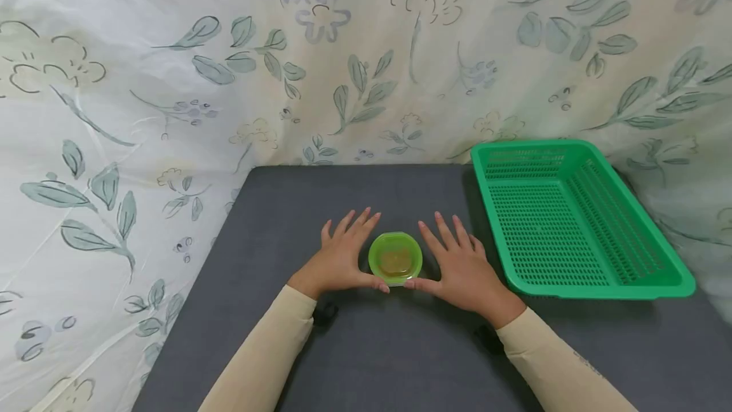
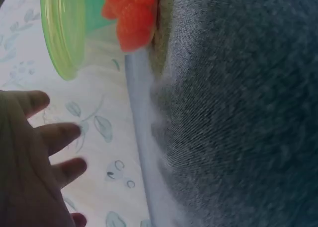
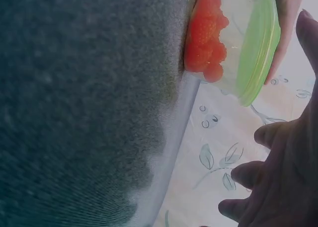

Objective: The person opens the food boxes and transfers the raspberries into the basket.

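A clear round tub with a green lid (image 1: 396,241) stands on the grey table between both hands. Through its wall in the right wrist view show several orange-red, bumpy, berry-like pieces (image 3: 204,38), heaped at the bottom. My left hand (image 1: 342,264) is spread at the tub's left side, its thumb reaching the near edge of the lid. On the other side my right hand (image 1: 464,272) is spread likewise, thumb tip at the near edge. Both sets of fingers are extended and point away from me, apart from the tub's sides. The lid sits on the tub.
A green plastic basket (image 1: 497,234) with perforated walls and floor stands on the right of the grey table (image 1: 366,361), beyond the right hand. Floral cloth (image 1: 366,81) hangs behind the table and along its left side.
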`<control>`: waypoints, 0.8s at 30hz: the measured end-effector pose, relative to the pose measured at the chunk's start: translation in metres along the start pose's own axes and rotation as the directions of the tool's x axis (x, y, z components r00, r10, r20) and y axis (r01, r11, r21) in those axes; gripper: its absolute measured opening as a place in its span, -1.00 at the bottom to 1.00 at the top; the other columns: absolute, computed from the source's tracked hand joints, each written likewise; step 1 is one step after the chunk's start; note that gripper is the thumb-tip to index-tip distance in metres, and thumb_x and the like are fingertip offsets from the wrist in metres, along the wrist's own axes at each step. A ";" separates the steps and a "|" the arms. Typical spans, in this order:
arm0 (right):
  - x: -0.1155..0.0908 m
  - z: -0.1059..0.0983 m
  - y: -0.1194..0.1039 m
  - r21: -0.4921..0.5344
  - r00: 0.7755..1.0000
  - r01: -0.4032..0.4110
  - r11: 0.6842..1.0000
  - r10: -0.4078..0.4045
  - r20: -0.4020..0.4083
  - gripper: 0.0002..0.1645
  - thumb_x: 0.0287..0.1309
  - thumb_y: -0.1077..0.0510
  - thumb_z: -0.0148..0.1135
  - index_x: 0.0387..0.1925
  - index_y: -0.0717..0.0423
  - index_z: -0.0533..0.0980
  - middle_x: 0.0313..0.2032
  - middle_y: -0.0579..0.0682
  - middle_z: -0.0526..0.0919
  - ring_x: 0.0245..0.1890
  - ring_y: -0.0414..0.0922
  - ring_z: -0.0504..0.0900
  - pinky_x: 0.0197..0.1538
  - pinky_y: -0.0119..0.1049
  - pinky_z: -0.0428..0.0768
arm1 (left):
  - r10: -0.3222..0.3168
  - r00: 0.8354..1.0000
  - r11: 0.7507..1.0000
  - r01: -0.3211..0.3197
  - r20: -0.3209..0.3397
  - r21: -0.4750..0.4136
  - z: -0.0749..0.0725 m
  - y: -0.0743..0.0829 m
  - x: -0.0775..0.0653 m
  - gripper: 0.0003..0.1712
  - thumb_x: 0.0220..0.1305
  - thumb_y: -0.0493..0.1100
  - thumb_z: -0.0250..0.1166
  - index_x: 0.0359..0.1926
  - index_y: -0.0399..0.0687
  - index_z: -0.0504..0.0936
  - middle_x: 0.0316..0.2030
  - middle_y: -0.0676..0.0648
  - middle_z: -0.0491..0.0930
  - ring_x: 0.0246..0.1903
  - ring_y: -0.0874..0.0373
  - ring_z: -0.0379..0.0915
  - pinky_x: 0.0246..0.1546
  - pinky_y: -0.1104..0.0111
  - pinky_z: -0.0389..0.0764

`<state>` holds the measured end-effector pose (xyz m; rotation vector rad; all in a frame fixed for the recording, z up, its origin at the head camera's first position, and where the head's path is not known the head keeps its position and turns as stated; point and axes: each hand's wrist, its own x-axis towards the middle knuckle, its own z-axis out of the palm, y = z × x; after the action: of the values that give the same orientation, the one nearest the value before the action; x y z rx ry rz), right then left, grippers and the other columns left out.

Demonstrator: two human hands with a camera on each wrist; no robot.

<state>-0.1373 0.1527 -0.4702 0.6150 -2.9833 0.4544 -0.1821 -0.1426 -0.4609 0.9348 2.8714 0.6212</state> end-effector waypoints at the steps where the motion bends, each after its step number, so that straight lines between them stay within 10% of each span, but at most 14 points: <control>1: 0.000 0.000 0.000 0.008 1.000 -0.001 1.000 0.001 0.009 0.48 0.12 -0.80 0.18 0.77 -0.05 0.03 0.72 0.23 -0.10 0.66 0.41 -0.15 0.39 0.57 0.18 | 0.003 1.000 1.000 -0.003 0.009 -0.012 0.002 -0.001 0.000 0.66 -0.12 0.64 0.60 0.80 0.15 -0.08 0.74 -0.06 -0.10 0.68 -0.22 -0.24 0.43 -0.50 -0.26; 9: -0.001 0.003 0.003 0.142 0.992 0.117 0.983 -0.123 0.029 0.33 0.24 -0.69 0.24 0.78 -0.17 0.02 0.75 0.07 -0.18 0.67 0.35 -0.13 0.36 0.60 0.22 | 0.031 0.997 0.964 -0.012 0.067 -0.265 0.017 -0.002 0.003 0.67 -0.08 0.39 0.76 0.79 0.22 -0.18 0.64 -0.05 0.24 0.51 0.08 0.26 0.43 -0.20 0.09; 17: -0.001 0.009 0.006 0.285 0.935 0.345 0.894 -0.353 -0.024 -0.20 0.50 -0.22 0.38 0.62 -0.11 0.41 0.68 0.03 0.16 0.58 0.21 0.26 0.38 0.32 0.44 | 0.027 0.996 0.853 0.023 0.088 -0.521 0.029 -0.001 0.008 0.46 0.20 0.00 0.71 0.79 0.25 -0.18 0.53 0.01 0.33 0.30 0.15 0.45 0.37 0.05 0.44; 24: -0.002 0.011 0.003 0.250 0.936 0.353 0.902 -0.344 -0.079 -0.35 0.47 -0.03 0.46 0.51 -0.10 0.56 0.62 0.05 0.30 0.57 0.20 0.28 0.34 0.39 0.44 | 0.051 0.995 0.782 0.011 0.082 -0.624 0.033 -0.010 0.008 0.33 0.34 -0.16 0.62 0.79 0.22 -0.15 0.40 -0.01 0.50 0.27 0.18 0.53 0.26 0.14 0.56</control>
<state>-0.1368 0.1531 -0.4818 1.1271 -2.7123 0.8192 -0.1885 -0.1333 -0.4944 0.8399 2.2920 1.3734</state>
